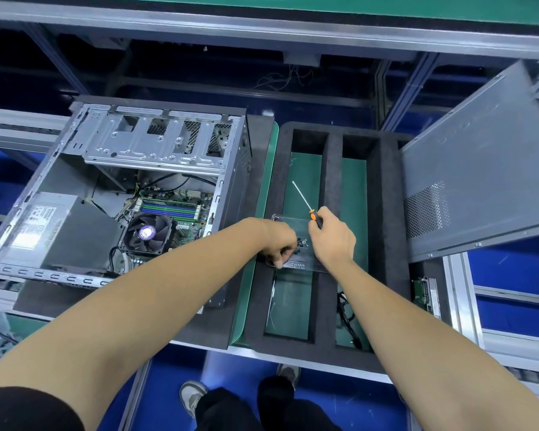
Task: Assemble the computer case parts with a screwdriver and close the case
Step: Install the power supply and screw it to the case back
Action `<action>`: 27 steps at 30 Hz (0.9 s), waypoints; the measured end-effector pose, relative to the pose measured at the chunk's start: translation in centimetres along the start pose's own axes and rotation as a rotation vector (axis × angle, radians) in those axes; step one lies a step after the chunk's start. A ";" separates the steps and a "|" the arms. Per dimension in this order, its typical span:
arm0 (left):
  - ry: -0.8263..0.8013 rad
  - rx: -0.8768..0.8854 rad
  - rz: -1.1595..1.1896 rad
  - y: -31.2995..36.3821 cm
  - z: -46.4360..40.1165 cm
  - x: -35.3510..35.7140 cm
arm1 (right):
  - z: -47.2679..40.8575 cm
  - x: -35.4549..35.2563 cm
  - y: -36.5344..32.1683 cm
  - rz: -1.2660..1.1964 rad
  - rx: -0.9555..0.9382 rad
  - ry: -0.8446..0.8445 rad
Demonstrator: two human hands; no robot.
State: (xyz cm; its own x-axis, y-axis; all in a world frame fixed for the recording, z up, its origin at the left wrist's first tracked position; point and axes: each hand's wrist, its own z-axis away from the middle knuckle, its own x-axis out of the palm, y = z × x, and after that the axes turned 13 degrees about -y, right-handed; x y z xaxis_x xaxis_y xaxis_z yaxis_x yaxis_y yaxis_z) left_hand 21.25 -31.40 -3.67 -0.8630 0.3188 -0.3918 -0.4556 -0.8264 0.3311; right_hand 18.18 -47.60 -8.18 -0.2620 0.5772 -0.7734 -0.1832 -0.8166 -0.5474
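Screwdriver, orange-black handle, in right grip; left grip pinching screws.

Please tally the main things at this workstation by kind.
Open computer case: 1
Side panel: 1
Screwdriver: 1
Clear screw box: 1
Foam tray: 1
Hands, left hand and right hand: 2
Total: 7

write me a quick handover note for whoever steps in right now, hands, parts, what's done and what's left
Right hand: grips the orange-handled screwdriver, shaft pointing away, over the foam tray.
Left hand: fingers curled down at the small clear screw box on the tray; whether it pinches a screw cannot be seen.
Computer case: lies open on its side, left of the tray, with fan and board exposed.
Side panel: off, leaning at the right.
Done: screwdriver picked up.
Left: drive the screws, fit the panel, close the case.
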 end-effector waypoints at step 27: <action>0.090 0.009 0.057 -1.3 0.6 -0.7 | 0.0 0.1 -0.3 0.012 -0.012 0.001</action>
State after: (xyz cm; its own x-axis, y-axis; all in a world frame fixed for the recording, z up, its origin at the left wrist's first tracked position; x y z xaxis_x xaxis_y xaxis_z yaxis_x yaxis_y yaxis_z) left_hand 22.31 -30.32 -3.33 -0.8648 0.2275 -0.4477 -0.4082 -0.8378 0.3626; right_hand 18.24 -47.34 -8.08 -0.2633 0.5674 -0.7802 -0.1691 -0.8234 -0.5417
